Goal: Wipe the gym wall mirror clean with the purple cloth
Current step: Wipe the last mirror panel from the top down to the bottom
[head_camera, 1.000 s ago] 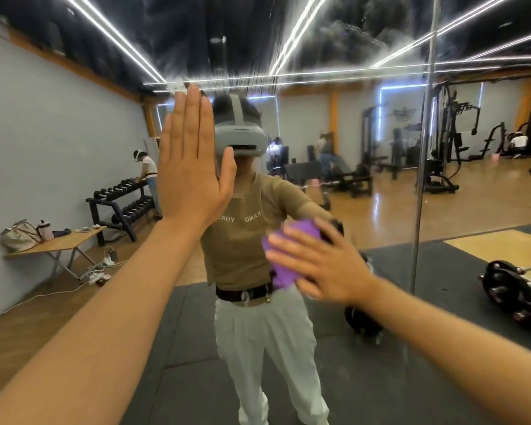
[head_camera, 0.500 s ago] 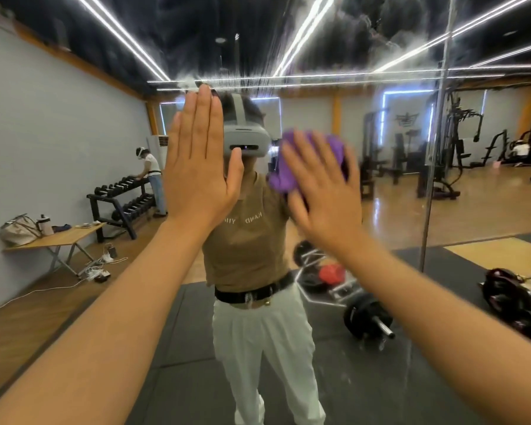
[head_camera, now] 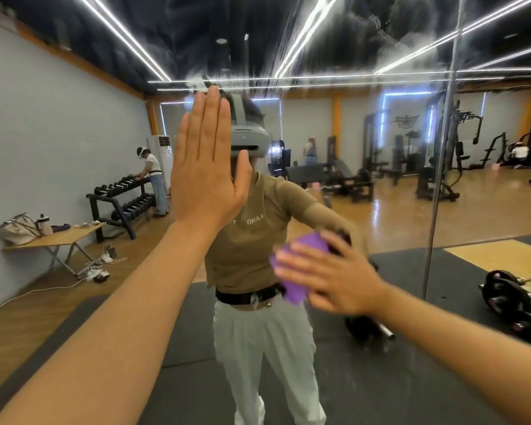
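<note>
In the head view the mirror point(head_camera: 380, 378) fills the frame, and everything else can be placed against the person's reflection point(head_camera: 258, 240) at its centre. Two bare hands reach toward the glass. The left hand point(head_camera: 207, 167) is held upright with its four fingers straight and pressed together, thumb spread to the side, palm flat against the mirror over the reflected headset and gripping nothing. The right hand point(head_camera: 328, 274) is lower, to the right of the reflection's waist, fingers spread and extended, pressing the one purple cloth point(head_camera: 295, 289) to the glass; the cloth shows above and below the fingers, bunched, and is blurred. A hazy white smear point(head_camera: 411, 56) spreads over the upper glass above the reflection, and one vertical seam point(head_camera: 439, 179) splits the mirror to its right. Reflected left of the person are one dumbbell rack point(head_camera: 120, 197) with two tiers, another person point(head_camera: 154, 179) bending over it, one folding table point(head_camera: 59, 237) carrying a bag and a bottle, and a power strip with cables on the floor beneath. To the right lie barbell plates point(head_camera: 506, 299) on the dark mat, with weight machines farther back; their number cannot be told.
</note>
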Tool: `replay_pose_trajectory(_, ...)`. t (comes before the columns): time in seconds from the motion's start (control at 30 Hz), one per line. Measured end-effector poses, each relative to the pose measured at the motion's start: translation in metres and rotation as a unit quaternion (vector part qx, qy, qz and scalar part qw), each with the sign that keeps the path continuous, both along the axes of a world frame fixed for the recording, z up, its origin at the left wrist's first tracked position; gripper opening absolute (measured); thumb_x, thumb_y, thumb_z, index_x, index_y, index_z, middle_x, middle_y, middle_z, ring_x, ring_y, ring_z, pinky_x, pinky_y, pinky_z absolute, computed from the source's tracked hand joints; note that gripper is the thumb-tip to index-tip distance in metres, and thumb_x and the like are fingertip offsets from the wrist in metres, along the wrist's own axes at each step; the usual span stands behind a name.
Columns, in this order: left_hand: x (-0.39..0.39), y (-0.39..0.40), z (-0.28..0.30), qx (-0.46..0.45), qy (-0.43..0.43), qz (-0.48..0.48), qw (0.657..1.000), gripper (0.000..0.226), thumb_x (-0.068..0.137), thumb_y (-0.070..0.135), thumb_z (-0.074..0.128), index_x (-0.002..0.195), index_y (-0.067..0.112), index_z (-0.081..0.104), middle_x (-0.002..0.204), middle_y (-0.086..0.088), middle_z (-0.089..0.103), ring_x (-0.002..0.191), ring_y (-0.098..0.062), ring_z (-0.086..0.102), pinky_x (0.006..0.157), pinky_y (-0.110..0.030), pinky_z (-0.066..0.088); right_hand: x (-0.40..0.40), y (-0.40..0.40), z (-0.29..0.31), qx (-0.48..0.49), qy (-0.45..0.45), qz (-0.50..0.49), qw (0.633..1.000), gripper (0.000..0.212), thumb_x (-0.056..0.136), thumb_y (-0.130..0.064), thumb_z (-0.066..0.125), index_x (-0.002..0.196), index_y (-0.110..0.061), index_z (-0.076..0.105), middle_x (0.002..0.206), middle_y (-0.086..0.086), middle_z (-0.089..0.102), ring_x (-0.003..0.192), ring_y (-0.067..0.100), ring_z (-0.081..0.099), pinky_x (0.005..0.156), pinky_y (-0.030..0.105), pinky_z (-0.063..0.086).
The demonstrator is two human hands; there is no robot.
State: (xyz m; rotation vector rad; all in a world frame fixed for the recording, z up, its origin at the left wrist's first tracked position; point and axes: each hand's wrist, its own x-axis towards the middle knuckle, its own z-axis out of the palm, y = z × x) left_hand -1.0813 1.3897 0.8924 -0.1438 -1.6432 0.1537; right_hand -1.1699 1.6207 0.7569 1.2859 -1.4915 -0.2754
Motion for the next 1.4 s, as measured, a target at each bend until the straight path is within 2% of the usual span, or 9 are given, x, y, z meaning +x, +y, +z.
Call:
replay_pose_trajectory(0.17, 0.000, 0.001, 0.000, 0.003, -0.001, 0.001, 1.000, 0.066, 0.103, 0.027, 0.042, 0.158, -0.003, 0.020, 0.165, -0.021, 0.018, 0.154, -0.032, 0.013, 0.127, -0.038, 0.003, -0.005, -0.010, 0.160, -0.161, 0.007, -0.008, 0.987, 0.057, 0.103, -0.040, 0.035, 0.156, -0.021, 0.037, 0.163, 0.006, 0.034, 0.151, 0.025, 0.028, 0.122, 0.047, 0.008)
replay_pose_trajectory(0.3, 0.000, 0.001, 0.001, 0.005, -0.004, 0.006, 1.000, 0.066, 0.103, 0.028, 0.041, 0.158, -0.002, 0.020, 0.166, -0.020, 0.018, 0.154, -0.032, 0.013, 0.127, -0.037, 0.001, -0.002, -0.026, 0.211, -0.292, -0.031, -0.026, 0.955, 0.056, 0.106, -0.038, 0.034, 0.158, -0.021, 0.034, 0.165, 0.005, 0.031, 0.154, 0.024, 0.024, 0.124, 0.051, 0.008)
replay_pose_trajectory(0.47, 0.000, 0.001, 0.001, -0.001, 0.001, 0.004, 1.000, 0.065, 0.104, 0.028, 0.041, 0.157, -0.003, 0.020, 0.165, -0.022, 0.018, 0.154, -0.033, 0.014, 0.127, -0.038, 0.002, 0.007, -0.034, 0.130, -0.338, -0.070, 0.007, 0.939, 0.056, 0.104, -0.035, 0.036, 0.156, -0.015, 0.036, 0.164, 0.010, 0.032, 0.153, 0.029, 0.025, 0.124, 0.057, 0.012)
replay_pose_trajectory(0.7, 0.000, 0.001, 0.000, 0.002, -0.001, 0.008, 1.000, 0.064, 0.105, 0.030, 0.038, 0.158, -0.001, 0.019, 0.166, -0.020, 0.017, 0.154, -0.032, 0.013, 0.127, -0.039, 0.004, 0.012, -0.002, -0.097, -0.110, -0.055, -0.068, 0.990, 0.077, 0.094, -0.040, 0.048, 0.163, -0.030, 0.015, 0.171, -0.006, 0.008, 0.157, 0.020, 0.011, 0.126, 0.050, -0.002)
replay_pose_trajectory(0.83, 0.001, 0.002, 0.000, 0.003, -0.001, 0.006, 1.000, 0.065, 0.105, 0.030, 0.038, 0.158, -0.001, 0.018, 0.166, -0.020, 0.017, 0.154, -0.032, 0.012, 0.127, -0.038, 0.002, 0.009, 0.011, -0.131, -0.046, -0.050, -0.083, 0.994, 0.064, 0.102, -0.042, 0.039, 0.162, -0.030, 0.019, 0.170, -0.008, 0.014, 0.156, 0.016, 0.015, 0.127, 0.048, -0.003)
replay_pose_trajectory(0.93, 0.000, 0.001, 0.000, 0.003, -0.004, 0.006, 1.000, 0.065, 0.105, 0.030, 0.039, 0.158, -0.001, 0.018, 0.166, -0.020, 0.017, 0.154, -0.031, 0.012, 0.127, -0.037, 0.001, 0.002, 0.018, -0.099, 0.030, -0.028, -0.064, 0.997, 0.061, 0.102, -0.042, 0.038, 0.160, -0.030, 0.026, 0.168, -0.008, 0.022, 0.155, 0.015, 0.019, 0.127, 0.047, -0.002)
replay_pose_trajectory(1.0, 0.000, 0.000, 0.000, -0.001, -0.002, 0.006, 1.000, 0.064, 0.105, 0.029, 0.039, 0.158, -0.001, 0.019, 0.166, -0.020, 0.017, 0.154, -0.031, 0.012, 0.127, -0.038, 0.002, -0.002, 0.018, -0.050, 0.015, -0.034, -0.028, 0.999, 0.060, 0.101, -0.042, 0.040, 0.159, -0.029, 0.029, 0.167, -0.007, 0.025, 0.155, 0.015, 0.020, 0.127, 0.046, 0.001)
replay_pose_trajectory(1.23, 0.001, 0.002, 0.000, 0.004, 0.000, -0.006, 1.000, 0.064, 0.104, 0.027, 0.041, 0.157, -0.002, 0.020, 0.165, -0.021, 0.019, 0.153, -0.032, 0.013, 0.127, -0.036, 0.000, -0.007, -0.011, 0.193, -0.254, -0.033, -0.009, 0.967, 0.059, 0.100, -0.039, 0.038, 0.157, -0.022, 0.037, 0.163, 0.006, 0.034, 0.152, 0.025, 0.027, 0.122, 0.046, 0.006)
replay_pose_trajectory(1.4, 0.005, -0.001, 0.002, 0.009, -0.029, -0.012, 0.999, 0.066, 0.104, 0.029, 0.040, 0.159, 0.000, 0.018, 0.167, -0.019, 0.016, 0.155, -0.031, 0.011, 0.127, -0.038, 0.001, -0.002, -0.031, 0.222, -0.398, -0.068, -0.011, 0.915, 0.055, 0.104, -0.035, 0.037, 0.157, -0.019, 0.037, 0.164, 0.007, 0.033, 0.153, 0.026, 0.025, 0.124, 0.051, 0.009)
